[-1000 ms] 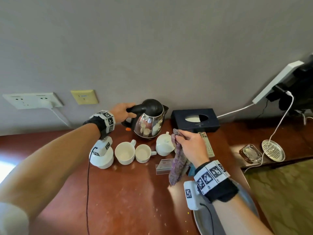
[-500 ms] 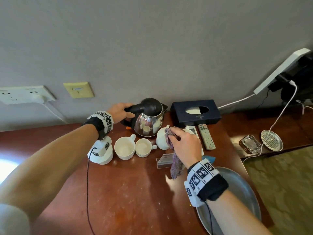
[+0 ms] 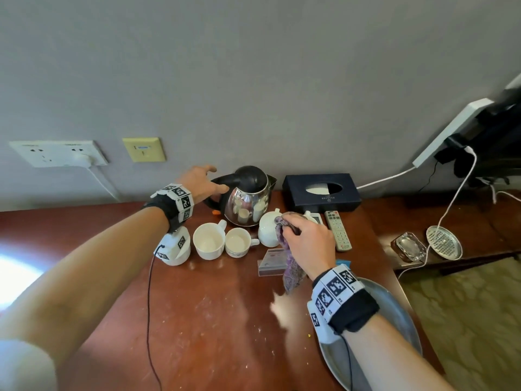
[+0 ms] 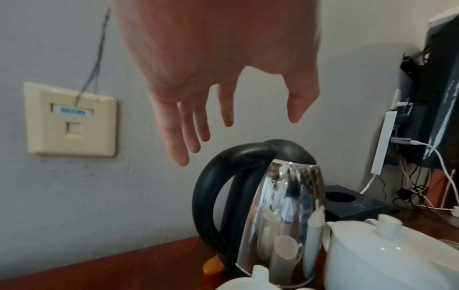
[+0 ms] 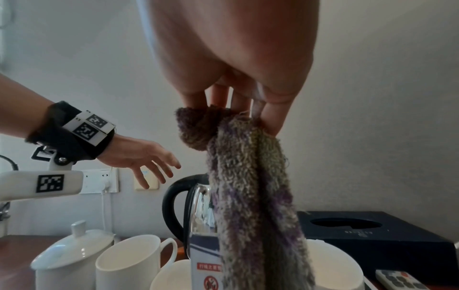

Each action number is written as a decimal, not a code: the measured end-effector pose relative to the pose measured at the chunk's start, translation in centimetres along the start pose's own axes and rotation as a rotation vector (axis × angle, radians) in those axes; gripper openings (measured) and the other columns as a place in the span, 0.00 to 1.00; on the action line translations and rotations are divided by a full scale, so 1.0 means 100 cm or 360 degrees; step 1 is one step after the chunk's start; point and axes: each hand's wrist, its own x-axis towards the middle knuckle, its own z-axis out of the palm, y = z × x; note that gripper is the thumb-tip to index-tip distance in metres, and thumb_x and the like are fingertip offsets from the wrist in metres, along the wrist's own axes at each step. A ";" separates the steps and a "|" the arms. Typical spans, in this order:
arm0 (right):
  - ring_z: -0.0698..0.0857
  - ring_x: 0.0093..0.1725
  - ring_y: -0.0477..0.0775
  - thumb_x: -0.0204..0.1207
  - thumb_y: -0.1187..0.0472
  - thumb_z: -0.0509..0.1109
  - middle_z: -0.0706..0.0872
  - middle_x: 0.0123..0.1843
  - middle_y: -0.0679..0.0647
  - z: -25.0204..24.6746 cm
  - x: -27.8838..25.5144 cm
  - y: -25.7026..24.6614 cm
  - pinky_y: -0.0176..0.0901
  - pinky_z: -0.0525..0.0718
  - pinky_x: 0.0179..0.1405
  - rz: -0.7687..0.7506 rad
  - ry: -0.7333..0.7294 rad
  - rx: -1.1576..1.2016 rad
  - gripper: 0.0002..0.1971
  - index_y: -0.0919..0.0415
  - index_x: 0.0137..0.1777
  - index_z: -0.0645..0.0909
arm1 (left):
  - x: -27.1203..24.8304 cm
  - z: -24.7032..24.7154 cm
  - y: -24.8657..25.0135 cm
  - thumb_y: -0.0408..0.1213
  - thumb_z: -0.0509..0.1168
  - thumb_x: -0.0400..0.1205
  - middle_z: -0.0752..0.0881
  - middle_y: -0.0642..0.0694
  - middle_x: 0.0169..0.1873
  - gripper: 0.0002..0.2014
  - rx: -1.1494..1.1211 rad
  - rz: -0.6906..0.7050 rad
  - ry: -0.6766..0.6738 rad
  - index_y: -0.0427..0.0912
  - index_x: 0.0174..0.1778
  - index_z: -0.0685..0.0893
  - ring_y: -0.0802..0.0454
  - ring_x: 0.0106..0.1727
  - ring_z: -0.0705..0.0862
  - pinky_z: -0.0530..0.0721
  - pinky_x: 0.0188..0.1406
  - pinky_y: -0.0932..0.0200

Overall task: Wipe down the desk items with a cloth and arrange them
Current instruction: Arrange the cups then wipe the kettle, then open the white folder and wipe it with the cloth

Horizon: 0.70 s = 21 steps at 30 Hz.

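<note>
A steel kettle point(image 3: 248, 200) with a black handle stands on the red-brown desk point(image 3: 197, 320) at the wall. My left hand point(image 3: 208, 180) hovers open just above the handle, fingers spread and touching nothing; the left wrist view shows the kettle point(image 4: 278, 212) below the fingers point(image 4: 196, 137). My right hand point(image 3: 284, 224) grips a purple-grey cloth point(image 3: 293, 270) that hangs down in front of a white lidded pot point(image 3: 267, 230). In the right wrist view the cloth point(image 5: 250, 196) dangles from my pinching fingers point(image 5: 273, 117) over the cups.
Two white cups point(image 3: 210, 241) point(image 3: 238, 242) and a lidded cup point(image 3: 176, 251) stand left of the pot. A dark tissue box point(image 3: 321, 194), remote point(image 3: 338, 231), clear sign holder point(image 3: 272, 263), silver tray point(image 3: 394, 314), ashtray point(image 3: 407, 245) and metal dish point(image 3: 444, 242) lie to the right.
My left hand has let go of the kettle handle and lifted off it with fingers spread. My right hand with the cloth has edged left toward the lidded pot.
</note>
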 end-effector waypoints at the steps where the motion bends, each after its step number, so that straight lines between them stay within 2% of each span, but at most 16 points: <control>1: 0.86 0.62 0.54 0.85 0.52 0.65 0.90 0.63 0.49 -0.003 -0.004 0.000 0.50 0.85 0.62 -0.0035 0.0029 0.0036 0.15 0.45 0.69 0.84 | -0.008 -0.003 0.001 0.53 0.75 0.76 0.76 0.40 0.76 0.36 0.0019 -0.0003 0.0025 0.50 0.79 0.72 0.39 0.72 0.77 0.76 0.69 0.43; 5: 0.88 0.59 0.55 0.85 0.53 0.66 0.91 0.61 0.50 -0.018 -0.026 0.003 0.50 0.87 0.57 -0.0182 0.0131 0.0101 0.15 0.46 0.68 0.85 | -0.049 -0.008 0.010 0.58 0.74 0.75 0.78 0.40 0.72 0.36 0.0112 0.0034 0.0134 0.52 0.78 0.71 0.40 0.68 0.79 0.79 0.63 0.45; 9: 0.87 0.61 0.54 0.85 0.52 0.66 0.90 0.63 0.51 -0.031 -0.048 0.008 0.47 0.86 0.60 -0.0276 0.0127 0.0106 0.16 0.48 0.70 0.84 | -0.106 -0.008 0.022 0.65 0.69 0.77 0.79 0.42 0.71 0.36 0.0261 0.0040 0.0257 0.53 0.78 0.71 0.42 0.66 0.81 0.80 0.59 0.48; 13: 0.87 0.58 0.55 0.85 0.52 0.65 0.91 0.61 0.52 -0.035 -0.070 0.008 0.48 0.85 0.58 -0.0382 0.0072 0.0132 0.15 0.47 0.69 0.85 | -0.170 -0.007 0.021 0.65 0.67 0.77 0.78 0.43 0.72 0.34 0.0393 -0.0019 0.0377 0.55 0.77 0.71 0.42 0.66 0.81 0.80 0.57 0.47; 15: 0.87 0.57 0.55 0.85 0.52 0.65 0.91 0.59 0.53 -0.032 -0.080 0.006 0.48 0.85 0.56 -0.0460 0.0022 0.0154 0.15 0.48 0.68 0.85 | -0.200 -0.005 0.013 0.64 0.67 0.77 0.78 0.43 0.72 0.33 0.0449 -0.0060 0.0422 0.55 0.76 0.71 0.42 0.67 0.81 0.79 0.60 0.46; 17: 0.87 0.58 0.55 0.85 0.53 0.65 0.90 0.61 0.52 -0.025 -0.090 -0.002 0.48 0.84 0.58 -0.0517 -0.0020 0.0192 0.15 0.48 0.68 0.85 | -0.228 -0.006 0.002 0.64 0.67 0.77 0.78 0.43 0.72 0.33 0.0511 -0.0091 0.0464 0.54 0.76 0.72 0.41 0.69 0.79 0.79 0.62 0.45; 21: 0.86 0.61 0.56 0.84 0.55 0.66 0.91 0.61 0.51 -0.012 -0.108 -0.024 0.48 0.84 0.60 -0.0607 -0.0095 0.0306 0.15 0.48 0.67 0.87 | -0.268 -0.014 -0.021 0.64 0.67 0.76 0.78 0.43 0.68 0.34 0.0538 -0.0169 0.0540 0.53 0.75 0.72 0.40 0.67 0.78 0.76 0.57 0.46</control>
